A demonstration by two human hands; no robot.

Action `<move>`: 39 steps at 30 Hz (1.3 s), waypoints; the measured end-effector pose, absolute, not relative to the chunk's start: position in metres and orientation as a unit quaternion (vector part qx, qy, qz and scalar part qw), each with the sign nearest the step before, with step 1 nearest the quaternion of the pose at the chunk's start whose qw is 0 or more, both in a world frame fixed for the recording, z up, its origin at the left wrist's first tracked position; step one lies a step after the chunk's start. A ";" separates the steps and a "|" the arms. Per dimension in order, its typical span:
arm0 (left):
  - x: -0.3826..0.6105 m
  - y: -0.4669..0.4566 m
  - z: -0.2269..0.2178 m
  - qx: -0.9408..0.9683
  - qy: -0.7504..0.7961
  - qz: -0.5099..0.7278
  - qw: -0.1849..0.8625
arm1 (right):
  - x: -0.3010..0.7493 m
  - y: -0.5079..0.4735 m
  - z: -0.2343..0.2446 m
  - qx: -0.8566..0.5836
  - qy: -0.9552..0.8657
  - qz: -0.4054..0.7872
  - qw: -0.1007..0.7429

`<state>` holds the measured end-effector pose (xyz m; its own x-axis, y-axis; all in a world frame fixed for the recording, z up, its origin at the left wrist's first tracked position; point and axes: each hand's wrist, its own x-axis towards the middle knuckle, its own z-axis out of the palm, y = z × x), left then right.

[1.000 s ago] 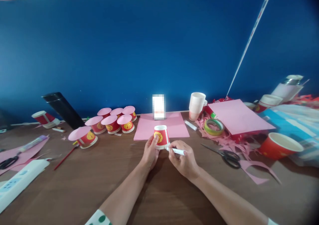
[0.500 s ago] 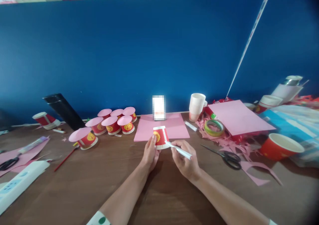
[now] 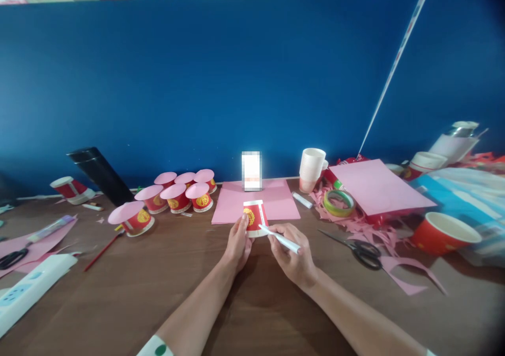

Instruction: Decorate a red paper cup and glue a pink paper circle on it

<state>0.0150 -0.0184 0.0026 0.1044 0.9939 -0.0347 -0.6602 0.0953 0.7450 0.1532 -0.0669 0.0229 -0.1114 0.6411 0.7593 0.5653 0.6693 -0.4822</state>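
Note:
A red paper cup (image 3: 255,220) with a gold emblem and white bands is gripped at its left side by my left hand (image 3: 238,240), thumb in front. It is held above the table's front, just before the pink paper sheets (image 3: 232,201). My right hand (image 3: 294,256) is closed around a white pen (image 3: 284,240), most likely a marker. Its tip points left and meets the lower right part of the cup's side. Whether it leaves a mark is too small to tell.
Several red cups topped with pink paper discs (image 3: 173,190) stand at the left. A stack of white cups (image 3: 311,166), green tape (image 3: 338,202), black scissors (image 3: 365,253) and pink scraps lie at the right. A power strip (image 3: 35,287) occupies the left front.
The pen tip has shifted slightly left on the cup, and my right hand moved a little left with it. The cup and my left hand are almost unchanged.

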 end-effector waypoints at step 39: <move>0.016 -0.018 0.002 0.285 0.292 0.613 0.676 | 0.152 -0.068 0.027 -0.410 -0.725 0.012 0.553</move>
<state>0.0159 -0.0179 0.0016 0.0768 0.9960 -0.0449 -0.6623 0.0847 0.7445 0.1519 -0.0682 0.0275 -0.0516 0.6075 0.7926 0.5821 0.6632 -0.4705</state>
